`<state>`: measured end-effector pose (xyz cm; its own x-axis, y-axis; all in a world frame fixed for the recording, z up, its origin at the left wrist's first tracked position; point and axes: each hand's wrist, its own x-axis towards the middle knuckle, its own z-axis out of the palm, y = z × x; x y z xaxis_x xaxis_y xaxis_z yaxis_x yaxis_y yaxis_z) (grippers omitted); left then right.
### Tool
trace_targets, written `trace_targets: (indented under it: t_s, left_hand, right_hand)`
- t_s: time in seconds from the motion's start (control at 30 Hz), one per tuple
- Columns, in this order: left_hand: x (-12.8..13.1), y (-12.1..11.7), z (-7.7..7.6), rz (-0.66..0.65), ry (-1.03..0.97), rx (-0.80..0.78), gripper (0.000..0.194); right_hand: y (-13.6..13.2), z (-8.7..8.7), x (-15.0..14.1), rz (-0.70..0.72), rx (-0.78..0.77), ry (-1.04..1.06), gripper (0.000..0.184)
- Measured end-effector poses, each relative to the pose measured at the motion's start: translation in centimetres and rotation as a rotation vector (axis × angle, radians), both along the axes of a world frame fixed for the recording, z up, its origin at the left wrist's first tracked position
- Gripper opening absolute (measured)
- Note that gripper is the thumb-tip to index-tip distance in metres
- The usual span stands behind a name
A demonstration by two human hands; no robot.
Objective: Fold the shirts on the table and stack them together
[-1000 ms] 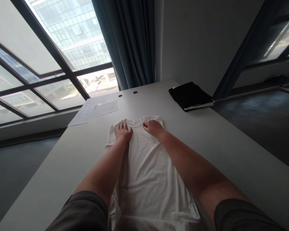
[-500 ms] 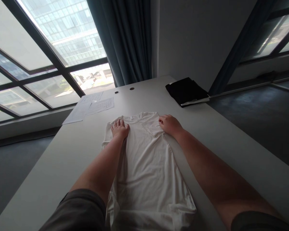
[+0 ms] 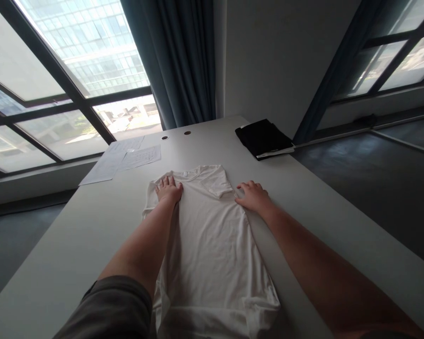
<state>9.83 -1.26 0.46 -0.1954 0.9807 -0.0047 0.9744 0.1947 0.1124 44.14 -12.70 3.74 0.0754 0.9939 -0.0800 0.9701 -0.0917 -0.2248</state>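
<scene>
A white T-shirt (image 3: 212, 245) lies spread on the table, its collar at the far end and its lower part toward me. Its right sleeve is folded inward over the chest. My left hand (image 3: 168, 189) rests flat with fingers spread on the shirt's left shoulder, beside the collar. Just off the shirt's right edge, near the folded sleeve, is my right hand (image 3: 254, 195); its fingers are apart and curved, with nothing visible between them. Wrinkles run along the shirt's body, and the lower right corner is bunched.
The white table (image 3: 321, 245) carries printed paper sheets (image 3: 141, 157) at the far left and a black folder (image 3: 263, 136) with white pages at the far right. Two round cable holes sit near the back edge. A dark curtain (image 3: 183, 61) hangs beyond, beside large windows.
My right hand has let go of the shirt's right sleeve and moved slightly toward me, its fingers opening. My left hand stays on the left shoulder. The view has shifted a little.
</scene>
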Motion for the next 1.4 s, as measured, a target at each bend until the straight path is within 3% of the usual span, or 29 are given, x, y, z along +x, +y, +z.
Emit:
trace_targets:
  t_s: [0.17, 0.3, 0.37, 0.5, 0.63, 0.77, 0.97, 1.13, 1.27, 1.4]
  left_hand:
    - [0.0, -0.2, 0.0, 0.000, 0.000, 0.016, 0.079]
    - [0.1, -0.3, 0.2, 0.005, -0.011, 0.022, 0.079]
    - [0.1, -0.3, 0.2, 0.013, -0.011, 0.018, 0.079]
    - [0.2, -0.3, 0.1, 0.004, -0.005, 0.016, 0.079]
    - [0.4, -0.3, 0.4, 0.019, -0.010, -0.008, 0.080]
    - [0.3, -0.3, 1.0, 0.019, -0.009, -0.045, 0.078]
    - [-0.9, 0.1, 1.8, -0.076, 0.039, -0.094, 0.078]
    - [-2.1, 1.2, 1.8, -0.207, 0.063, 0.060, 0.071]
    - [-4.1, 2.0, 1.3, -0.150, -0.012, 0.067, 0.066]
    - [-6.5, 2.2, 0.7, -0.204, 0.011, 0.085, 0.061]
  right_hand:
    - [0.2, 0.5, 1.9, 0.114, -0.188, -0.061, 0.084]
    - [1.1, -0.3, 2.2, 0.184, -0.138, -0.059, 0.093]
    - [2.3, -0.4, 1.5, 0.209, -0.081, -0.040, 0.090]
    - [6.7, 0.5, -2.8, 0.190, 0.039, -0.026, 0.063]
    - [11.2, 1.4, -9.2, 0.295, 0.047, -0.021, 0.060]
    - [13.6, -0.1, -11.6, 0.290, 0.017, -0.022, 0.062]
    - [14.4, -3.8, -10.1, 0.174, 0.099, -0.014, 0.070]
    - [13.9, -4.0, -10.3, 0.169, 0.308, -0.020, 0.053]
    - [14.1, -4.1, -10.3, 0.150, 0.273, -0.028, 0.057]
    - [14.7, -4.4, -10.4, 0.097, 0.208, -0.043, 0.062]
